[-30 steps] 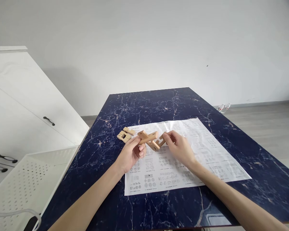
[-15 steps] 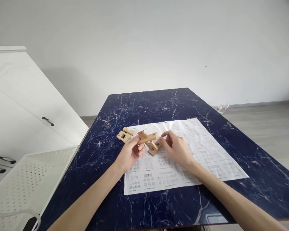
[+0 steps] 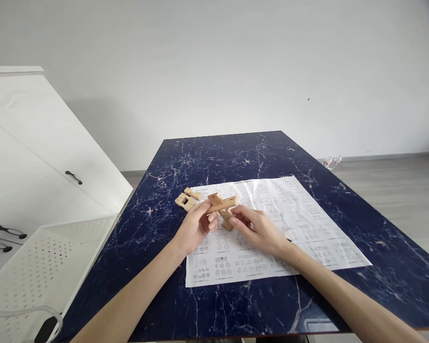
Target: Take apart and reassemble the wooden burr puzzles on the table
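Your left fingers [image 3: 204, 209] are curled and pinching a wooden puzzle piece [image 3: 221, 204], a flat bar with a small dark mark on it that is too tiny to read. It sits tilted in the air, just above the paper. Your left hand [image 3: 196, 227] holds it from the left end. Your right fingers [image 3: 240, 222] are bent close together and press on a second wooden piece [image 3: 227, 220], which sits just under and behind the bar and touches it. Your right hand [image 3: 259, 231] rests low over the paper.

Under both sets of fingers lies a big white instruction sheet [image 3: 300, 224]. It is full of tiny drawings and rows of print, but the words are too small to read. The sheet lies flat on a dark blue marble table [image 3: 235, 152].

Just past your left fingertips, to the left, two more loose wooden blocks [image 3: 187, 198] lie on the table, touching each other, near the sheet's corner.

Well away from your left fingers, at the far left, stands a white plastic basket [image 3: 46, 267] with little holes in it. You cannot tell if anything is inside. Behind it is a white cabinet [image 3: 32, 157] with dark handles.
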Motion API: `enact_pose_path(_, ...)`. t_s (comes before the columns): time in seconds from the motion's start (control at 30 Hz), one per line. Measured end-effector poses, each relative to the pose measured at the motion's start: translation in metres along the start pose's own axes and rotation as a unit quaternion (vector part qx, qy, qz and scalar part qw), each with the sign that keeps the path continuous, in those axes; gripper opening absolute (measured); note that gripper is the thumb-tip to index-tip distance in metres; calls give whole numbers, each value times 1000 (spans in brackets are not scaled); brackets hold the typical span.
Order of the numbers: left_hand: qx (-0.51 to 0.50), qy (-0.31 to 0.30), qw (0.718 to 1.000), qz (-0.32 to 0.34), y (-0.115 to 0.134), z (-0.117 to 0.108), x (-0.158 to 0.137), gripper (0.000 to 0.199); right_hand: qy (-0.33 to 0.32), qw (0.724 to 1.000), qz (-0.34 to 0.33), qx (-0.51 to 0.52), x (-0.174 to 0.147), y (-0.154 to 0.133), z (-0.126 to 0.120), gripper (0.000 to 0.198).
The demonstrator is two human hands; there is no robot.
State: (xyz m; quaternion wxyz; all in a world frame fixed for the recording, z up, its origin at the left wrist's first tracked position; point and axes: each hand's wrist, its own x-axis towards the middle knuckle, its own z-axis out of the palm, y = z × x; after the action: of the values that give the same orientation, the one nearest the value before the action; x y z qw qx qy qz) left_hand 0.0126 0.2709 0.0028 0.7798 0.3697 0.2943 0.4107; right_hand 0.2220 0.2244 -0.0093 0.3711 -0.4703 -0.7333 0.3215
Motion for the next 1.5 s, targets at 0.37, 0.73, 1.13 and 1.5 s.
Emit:
enact_pose_path(0.37,7,-10,1000,0,-1,0,-2,22,-6,999,-2,-43,1,1,6,20)
enact_pose_path(0.73,-35,-58,997,-43,0,-6,-2,20,3,997,-45,-60,0,2,8,33)
enact_pose_path(1.13,-156,-16,988,0,9,7,-5,28,6,994,-60,-88,5,0,-8,35)
enact_pose_path(1.5,-178,5,984,-7,5,14,-7,32,-10,993,-49,-110,9,-6,-17,41)
